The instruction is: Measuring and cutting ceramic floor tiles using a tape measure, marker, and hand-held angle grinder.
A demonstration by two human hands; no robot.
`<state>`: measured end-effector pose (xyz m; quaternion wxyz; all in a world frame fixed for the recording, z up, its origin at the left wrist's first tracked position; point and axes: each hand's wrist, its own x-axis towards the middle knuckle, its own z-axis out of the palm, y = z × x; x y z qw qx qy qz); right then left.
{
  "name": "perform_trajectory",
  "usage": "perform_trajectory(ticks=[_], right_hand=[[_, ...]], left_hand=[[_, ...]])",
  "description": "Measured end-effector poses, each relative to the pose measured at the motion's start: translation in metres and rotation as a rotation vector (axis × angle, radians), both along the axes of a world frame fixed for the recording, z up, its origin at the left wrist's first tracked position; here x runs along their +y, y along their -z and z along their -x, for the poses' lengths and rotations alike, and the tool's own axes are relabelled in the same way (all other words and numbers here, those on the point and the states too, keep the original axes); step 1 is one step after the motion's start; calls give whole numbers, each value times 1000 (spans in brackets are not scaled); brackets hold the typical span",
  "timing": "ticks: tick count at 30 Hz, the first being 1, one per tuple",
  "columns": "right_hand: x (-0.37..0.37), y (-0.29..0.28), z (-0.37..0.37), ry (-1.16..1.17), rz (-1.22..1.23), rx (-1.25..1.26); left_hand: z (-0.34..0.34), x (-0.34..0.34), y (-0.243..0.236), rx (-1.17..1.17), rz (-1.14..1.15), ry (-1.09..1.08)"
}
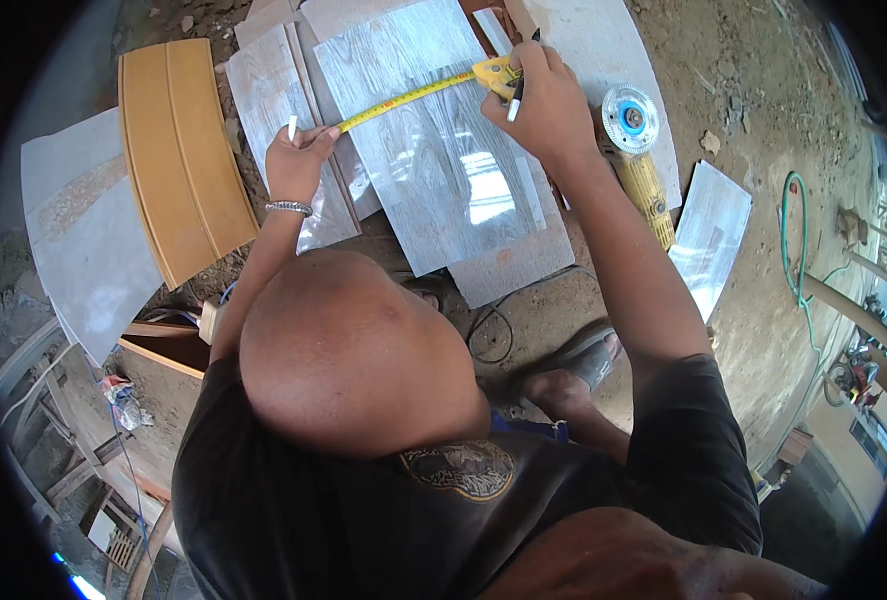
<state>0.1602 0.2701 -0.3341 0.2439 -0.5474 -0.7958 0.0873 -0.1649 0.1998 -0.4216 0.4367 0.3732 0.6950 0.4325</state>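
A grey wood-grain tile (414,190) with a glossy face lies in front of me. The yellow blade (404,98) of a tape measure is stretched slantwise across its far half. My left hand (299,160) pinches the blade's end near the tile's left edge, and a small white stick-like piece (292,127) pokes up from its fingers. In my right hand (549,105) is the tape measure's yellow case (497,75), near the tile's far right. A black and white pen (517,98) also sits between those fingers.
An angle grinder (644,180) with a yellow body and a disc facing up lies right of my right forearm. A tan grooved panel (179,160) and more tiles (709,235) lie around. A dark cable (494,330) loops by my foot. A green hose (792,230) runs at far right.
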Motion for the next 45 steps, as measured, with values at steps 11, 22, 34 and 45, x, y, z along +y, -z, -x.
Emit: perform_trajectory(ticks=[11, 22, 34, 45], right_hand=[[62, 40, 5, 42, 43, 65], [42, 32, 16, 88, -35, 213], [4, 0, 52, -161, 123, 264], [84, 12, -3, 263, 133, 24]], left_hand=[[-7, 42, -6, 220, -22, 40], [-63, 40, -47, 350, -284, 382], [-57, 63, -23, -233, -286, 466], [36, 103, 41, 194, -258, 118]])
